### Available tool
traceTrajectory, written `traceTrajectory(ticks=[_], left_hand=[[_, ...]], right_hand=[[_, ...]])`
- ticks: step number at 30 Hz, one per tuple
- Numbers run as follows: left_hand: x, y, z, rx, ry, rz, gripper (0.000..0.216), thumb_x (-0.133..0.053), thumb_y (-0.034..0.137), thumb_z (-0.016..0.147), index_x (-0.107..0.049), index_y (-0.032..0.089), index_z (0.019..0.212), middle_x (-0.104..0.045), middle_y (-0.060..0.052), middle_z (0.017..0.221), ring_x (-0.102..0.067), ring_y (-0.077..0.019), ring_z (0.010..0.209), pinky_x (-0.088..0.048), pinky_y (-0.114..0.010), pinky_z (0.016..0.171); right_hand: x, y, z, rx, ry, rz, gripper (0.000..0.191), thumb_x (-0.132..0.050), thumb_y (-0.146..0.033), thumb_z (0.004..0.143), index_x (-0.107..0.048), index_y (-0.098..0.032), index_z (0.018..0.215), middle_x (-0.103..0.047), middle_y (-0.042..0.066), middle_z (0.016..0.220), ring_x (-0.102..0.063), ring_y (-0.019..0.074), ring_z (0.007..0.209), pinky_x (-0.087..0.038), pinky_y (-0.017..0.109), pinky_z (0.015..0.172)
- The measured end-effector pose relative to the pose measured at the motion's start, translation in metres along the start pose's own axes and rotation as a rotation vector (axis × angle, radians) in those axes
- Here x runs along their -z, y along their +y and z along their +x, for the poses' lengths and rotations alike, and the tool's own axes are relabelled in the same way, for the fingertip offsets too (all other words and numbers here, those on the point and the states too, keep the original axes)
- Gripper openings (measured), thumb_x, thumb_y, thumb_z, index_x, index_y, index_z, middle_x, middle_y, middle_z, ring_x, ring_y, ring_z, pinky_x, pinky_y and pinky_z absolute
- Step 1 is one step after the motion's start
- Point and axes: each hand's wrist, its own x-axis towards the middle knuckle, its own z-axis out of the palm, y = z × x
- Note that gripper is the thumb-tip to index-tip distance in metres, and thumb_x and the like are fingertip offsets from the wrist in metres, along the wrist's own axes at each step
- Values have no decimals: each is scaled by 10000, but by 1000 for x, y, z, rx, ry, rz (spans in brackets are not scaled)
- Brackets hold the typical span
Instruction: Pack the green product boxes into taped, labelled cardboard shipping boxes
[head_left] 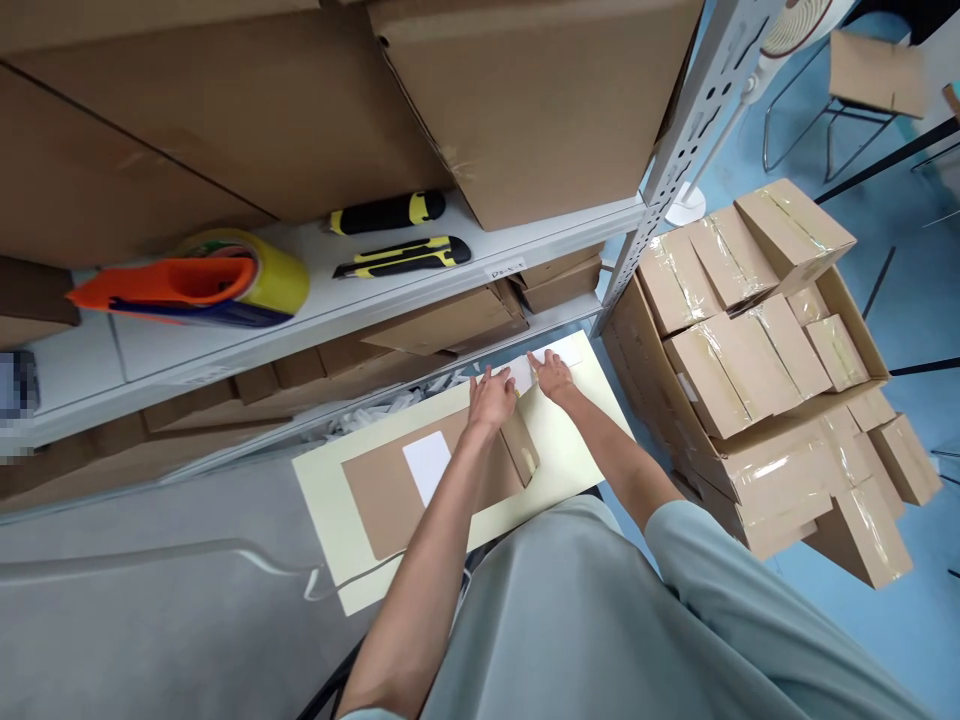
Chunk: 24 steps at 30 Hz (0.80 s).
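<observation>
A flat brown cardboard box (382,500) rests on a pale yellow board (322,500) close to my body, a white label (427,467) on its face. Toward the board's far right is a piece of white paper (523,374), between my two hands. My left hand (493,398) reaches over the box, fingers spread, the tips at the paper's left side. My right hand (553,376) touches the paper from the right, its fingers apart. Beside it a white strip (568,349) lies on the board. A taped brown edge (520,440) shows between my forearms.
On the shelf (315,310) ahead lie two utility knives (405,257) and an orange tape dispenser (187,285) with yellow tape. Large cartons (525,100) stand above. A metal post (675,140) rises at right, near a big carton (660,380) piled with small taped boxes (750,365).
</observation>
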Motion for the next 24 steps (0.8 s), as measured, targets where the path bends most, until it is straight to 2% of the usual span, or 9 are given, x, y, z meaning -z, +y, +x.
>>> traceTrajectory(ticks=[5, 9, 12, 14, 15, 17, 20, 22, 24], left_hand=[[18, -9, -54, -56, 44, -140, 476, -505, 292, 1046, -731, 171, 1447, -684, -151, 1568, -410, -315, 1660, -254, -553, 1388], [39, -37, -117, -28, 181, -518, 476, -675, 518, 941, -814, 209, 1275, -777, -146, 1430, -644, -339, 1469, -474, -480, 1264], [50, -68, -160, 88, 269, -714, 549, -786, 687, 784, -833, 215, 1060, -854, -132, 1178, -796, -347, 1155, -623, -451, 1046], [51, -89, -179, 136, 328, -786, 596, -840, 749, 695, -804, 228, 983, -854, -116, 1102, -806, -326, 1081, -647, -395, 928], [50, -98, -186, 144, 326, -815, 624, -869, 766, 652, -781, 229, 958, -849, -109, 1049, -811, -308, 1016, -647, -362, 852], [48, -110, -198, 138, 217, -894, 728, -908, 786, 591, -740, 228, 1027, -824, -78, 904, -796, -264, 831, -616, -312, 698], [54, -115, -213, 112, 35, -973, 955, -938, 777, 569, -675, 221, 1301, -804, -37, 809, -768, -240, 722, -588, -295, 634], [63, -116, -222, 88, -21, -975, 993, -968, 745, 542, -695, 207, 1331, -811, -37, 804, -767, -240, 730, -595, -299, 655], [75, -120, -229, 51, -35, -960, 848, -1001, 697, 499, -788, 200, 1151, -800, -37, 766, -738, -226, 690, -576, -291, 626]], right_hand=[[11, -6, -10, -19, -8, 73, 739, -495, -163, 1077, -302, -269, 1783, -385, 211, 1751, -434, 323, 1558, -374, 456, 1270], [31, -18, -37, -39, 35, 194, 705, -479, -213, 1106, -280, -143, 1779, -462, 293, 1692, -494, 365, 1535, -418, 513, 1244], [38, -28, -85, -19, 126, 299, 587, -319, -346, 1191, -437, -63, 1692, -614, 290, 1560, -597, 318, 1457, -461, 446, 1212], [32, -33, -131, 70, 148, 414, 666, -134, -430, 1213, -644, -139, 1528, -769, 173, 1358, -720, 210, 1276, -538, 321, 1101], [26, -36, -155, 165, 131, 679, 730, -138, -518, 1205, -706, -124, 1438, -805, 170, 1239, -759, 217, 1169, -573, 331, 1034], [10, -44, -202, 344, 8, 1055, 729, -458, -777, 1078, -776, -159, 1297, -826, 122, 1083, -779, 239, 1026, -604, 374, 960], [-9, -60, -258, 305, -106, 1184, 672, -888, -792, 735, -831, -177, 998, -802, 59, 914, -721, 201, 835, -585, 333, 823], [-15, -75, -283, 224, -164, 1156, 652, -972, -745, 617, -821, -176, 896, -763, 23, 833, -651, 164, 750, -527, 288, 718], [-14, -93, -297, 198, -192, 1089, 637, -974, -743, 595, -796, -177, 827, -700, -16, 755, -571, 135, 700, -439, 256, 638]])
